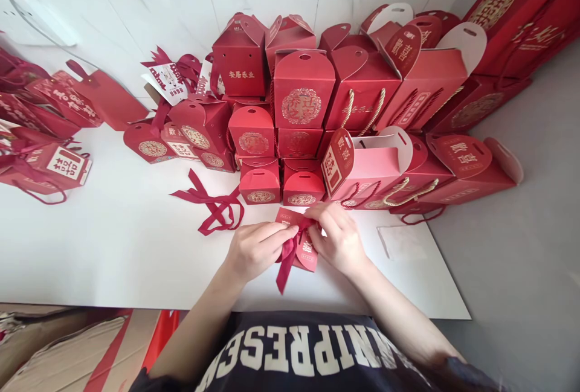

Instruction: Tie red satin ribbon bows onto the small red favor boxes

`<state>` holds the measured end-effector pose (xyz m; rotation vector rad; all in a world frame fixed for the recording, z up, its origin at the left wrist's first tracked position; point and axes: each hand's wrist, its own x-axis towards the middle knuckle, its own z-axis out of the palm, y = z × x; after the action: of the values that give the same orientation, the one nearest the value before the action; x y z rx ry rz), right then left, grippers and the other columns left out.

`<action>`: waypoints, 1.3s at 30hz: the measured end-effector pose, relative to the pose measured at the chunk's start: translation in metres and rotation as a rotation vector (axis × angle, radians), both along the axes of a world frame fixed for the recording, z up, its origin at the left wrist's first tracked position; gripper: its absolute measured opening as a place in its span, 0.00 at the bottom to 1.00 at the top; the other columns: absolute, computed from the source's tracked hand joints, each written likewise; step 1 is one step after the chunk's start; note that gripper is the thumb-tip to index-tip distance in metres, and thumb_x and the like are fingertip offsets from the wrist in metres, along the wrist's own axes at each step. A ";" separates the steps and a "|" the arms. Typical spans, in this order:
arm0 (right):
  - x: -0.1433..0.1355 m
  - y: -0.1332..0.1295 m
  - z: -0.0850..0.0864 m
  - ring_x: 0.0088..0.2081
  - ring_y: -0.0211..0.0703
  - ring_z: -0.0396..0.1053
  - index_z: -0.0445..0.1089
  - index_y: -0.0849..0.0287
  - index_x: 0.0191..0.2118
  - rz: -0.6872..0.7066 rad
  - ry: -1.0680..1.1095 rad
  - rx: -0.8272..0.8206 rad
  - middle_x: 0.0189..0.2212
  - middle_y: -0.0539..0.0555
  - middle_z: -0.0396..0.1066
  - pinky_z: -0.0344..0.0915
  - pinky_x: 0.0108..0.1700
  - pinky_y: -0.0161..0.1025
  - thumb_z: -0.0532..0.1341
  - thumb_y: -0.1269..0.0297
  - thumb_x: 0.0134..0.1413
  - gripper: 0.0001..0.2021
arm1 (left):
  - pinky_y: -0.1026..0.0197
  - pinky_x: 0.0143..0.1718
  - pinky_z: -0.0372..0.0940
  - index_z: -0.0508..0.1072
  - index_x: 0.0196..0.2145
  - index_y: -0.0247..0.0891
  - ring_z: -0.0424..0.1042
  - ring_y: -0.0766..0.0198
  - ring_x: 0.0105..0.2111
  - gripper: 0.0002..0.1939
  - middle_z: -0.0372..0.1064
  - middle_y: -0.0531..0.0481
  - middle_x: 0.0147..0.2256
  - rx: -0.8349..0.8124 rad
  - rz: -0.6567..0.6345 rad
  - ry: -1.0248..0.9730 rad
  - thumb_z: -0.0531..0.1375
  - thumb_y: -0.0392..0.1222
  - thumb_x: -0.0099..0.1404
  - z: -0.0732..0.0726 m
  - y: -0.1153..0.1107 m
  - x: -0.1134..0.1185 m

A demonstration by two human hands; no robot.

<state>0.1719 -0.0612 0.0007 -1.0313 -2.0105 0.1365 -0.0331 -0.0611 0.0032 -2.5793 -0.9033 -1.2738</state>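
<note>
In front of me on the white table (136,247) lies a small red gift box (307,257) with gold lettering on its flaps. A dark red ribbon (285,268) runs across its top, one tail hanging toward me. From the left, my left hand (256,247) pinches the ribbon near the middle of the box. On the other side, my right hand (338,235) has its fingers closed on the ribbon close to its crossing. The crossing itself is partly hidden by my fingertips.
Loose dark red ribbons (217,205) lie left of the box. Stacked red gift boxes (304,93) line the wall behind it. More red boxes (49,162) stand far left. A clear flat packet (403,242) lies right, near a grey wall (521,199). Cardboard (67,350) sits below the table's front edge.
</note>
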 end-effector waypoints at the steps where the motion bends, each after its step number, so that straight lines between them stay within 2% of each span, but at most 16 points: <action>1: 0.003 -0.001 -0.003 0.39 0.49 0.72 0.68 0.55 0.45 -0.066 -0.034 0.080 0.37 0.58 0.75 0.69 0.40 0.45 0.56 0.78 0.57 0.13 | 0.66 0.32 0.73 0.78 0.42 0.39 0.78 0.67 0.32 0.15 0.79 0.52 0.35 -0.001 0.000 -0.002 0.60 0.24 0.61 0.000 0.000 0.000; 5: 0.027 -0.011 -0.005 0.38 0.47 0.74 0.67 0.52 0.48 -0.361 -0.059 0.299 0.38 0.57 0.75 0.71 0.42 0.43 0.58 0.78 0.56 0.16 | 0.66 0.33 0.73 0.78 0.41 0.38 0.78 0.67 0.33 0.16 0.79 0.52 0.35 -0.013 -0.008 -0.024 0.61 0.23 0.59 -0.003 0.001 -0.003; 8: 0.061 -0.025 0.008 0.39 0.45 0.76 0.68 0.52 0.48 -0.522 -0.063 0.305 0.38 0.54 0.76 0.71 0.43 0.41 0.59 0.77 0.56 0.16 | 0.66 0.33 0.73 0.78 0.42 0.40 0.78 0.67 0.33 0.17 0.80 0.52 0.36 -0.035 -0.029 -0.045 0.62 0.24 0.59 -0.004 0.003 -0.005; 9: 0.073 -0.030 0.015 0.41 0.46 0.76 0.68 0.53 0.49 -0.493 -0.128 0.191 0.40 0.54 0.76 0.71 0.43 0.42 0.59 0.76 0.57 0.16 | 0.66 0.34 0.73 0.78 0.43 0.40 0.78 0.67 0.33 0.17 0.80 0.52 0.37 -0.045 -0.041 -0.051 0.62 0.24 0.60 -0.004 0.004 -0.006; 10: 0.084 -0.035 0.023 0.45 0.50 0.75 0.67 0.53 0.52 -0.364 -0.259 -0.035 0.44 0.56 0.76 0.71 0.46 0.46 0.59 0.73 0.57 0.17 | 0.67 0.34 0.73 0.78 0.43 0.40 0.79 0.67 0.33 0.16 0.80 0.52 0.37 -0.054 -0.052 -0.056 0.62 0.25 0.60 -0.004 0.004 -0.006; 12: 0.097 -0.043 0.041 0.50 0.55 0.73 0.65 0.52 0.55 -0.106 -0.415 -0.338 0.49 0.56 0.74 0.70 0.49 0.50 0.62 0.65 0.58 0.19 | 0.67 0.33 0.73 0.79 0.43 0.41 0.78 0.67 0.33 0.16 0.80 0.52 0.36 -0.063 -0.065 -0.061 0.62 0.25 0.60 -0.003 0.005 -0.006; 15: 0.087 -0.040 0.059 0.49 0.47 0.72 0.64 0.51 0.55 0.084 -0.258 -0.617 0.50 0.55 0.72 0.70 0.49 0.43 0.60 0.60 0.62 0.17 | 0.67 0.33 0.73 0.79 0.43 0.42 0.78 0.68 0.33 0.16 0.80 0.53 0.36 -0.062 -0.069 -0.054 0.62 0.26 0.61 -0.002 0.007 -0.005; 16: 0.078 -0.035 0.061 0.48 0.45 0.72 0.67 0.52 0.51 0.114 -0.143 -0.610 0.48 0.54 0.73 0.70 0.50 0.42 0.58 0.60 0.65 0.11 | 0.66 0.33 0.73 0.78 0.43 0.43 0.78 0.68 0.33 0.16 0.80 0.53 0.37 -0.065 -0.070 -0.049 0.61 0.26 0.62 -0.002 0.007 -0.005; 18: 0.054 -0.019 0.058 0.48 0.43 0.71 0.69 0.53 0.48 0.160 -0.007 -0.594 0.45 0.55 0.72 0.67 0.52 0.41 0.53 0.61 0.68 0.10 | 0.66 0.34 0.73 0.78 0.44 0.43 0.78 0.68 0.33 0.17 0.80 0.53 0.37 -0.072 -0.070 -0.041 0.61 0.26 0.62 -0.001 0.007 -0.005; 21: 0.026 0.006 0.042 0.54 0.45 0.67 0.69 0.53 0.50 0.259 0.052 -0.600 0.50 0.56 0.69 0.62 0.58 0.44 0.55 0.62 0.67 0.10 | 0.66 0.34 0.71 0.79 0.44 0.43 0.78 0.68 0.32 0.16 0.79 0.53 0.37 -0.077 -0.064 -0.033 0.62 0.26 0.62 -0.001 0.007 -0.006; 23: 0.017 0.015 0.033 0.55 0.45 0.66 0.70 0.54 0.44 0.312 0.073 -0.628 0.51 0.56 0.69 0.62 0.58 0.45 0.58 0.63 0.65 0.06 | 0.66 0.33 0.71 0.78 0.44 0.42 0.78 0.68 0.32 0.15 0.79 0.53 0.37 -0.080 -0.062 -0.035 0.62 0.27 0.62 -0.001 0.006 -0.006; 25: 0.014 0.017 0.029 0.55 0.46 0.66 0.70 0.55 0.39 0.307 0.101 -0.647 0.51 0.56 0.68 0.62 0.58 0.45 0.59 0.64 0.64 0.04 | 0.66 0.34 0.71 0.78 0.44 0.42 0.78 0.68 0.33 0.15 0.79 0.53 0.37 -0.091 -0.060 -0.043 0.64 0.28 0.61 -0.001 0.005 -0.006; 28: 0.014 0.008 0.033 0.56 0.48 0.64 0.69 0.56 0.36 0.193 0.124 -0.568 0.52 0.57 0.65 0.60 0.58 0.46 0.61 0.64 0.62 0.04 | 0.65 0.33 0.70 0.78 0.44 0.42 0.77 0.67 0.32 0.15 0.79 0.53 0.36 -0.131 -0.043 -0.059 0.66 0.29 0.59 -0.002 0.001 -0.004; 31: 0.012 -0.006 0.041 0.46 0.48 0.67 0.68 0.57 0.34 0.051 0.060 -0.464 0.41 0.56 0.68 0.62 0.50 0.44 0.61 0.63 0.61 0.06 | 0.65 0.34 0.71 0.78 0.45 0.43 0.77 0.67 0.33 0.17 0.79 0.53 0.36 -0.173 -0.039 -0.081 0.65 0.29 0.60 -0.002 -0.002 -0.003; 35: 0.008 -0.016 0.045 0.28 0.39 0.62 0.61 0.56 0.30 0.044 0.012 -0.664 0.26 0.47 0.66 0.59 0.36 0.38 0.58 0.63 0.63 0.10 | 0.64 0.40 0.72 0.78 0.46 0.44 0.77 0.66 0.38 0.16 0.78 0.52 0.39 -0.288 -0.036 -0.120 0.64 0.30 0.61 0.002 -0.005 0.000; 39: 0.008 -0.018 0.043 0.27 0.37 0.60 0.59 0.56 0.29 -0.005 0.032 -0.760 0.24 0.45 0.65 0.56 0.33 0.35 0.56 0.62 0.63 0.11 | 0.60 0.44 0.70 0.79 0.40 0.44 0.75 0.63 0.41 0.09 0.77 0.51 0.40 -0.550 0.060 -0.288 0.64 0.34 0.63 0.009 -0.015 0.003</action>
<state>0.1803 -0.0790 0.0439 -1.4711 -1.9529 0.9623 -0.0297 -0.0756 0.0117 -2.7542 -1.5663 -1.5915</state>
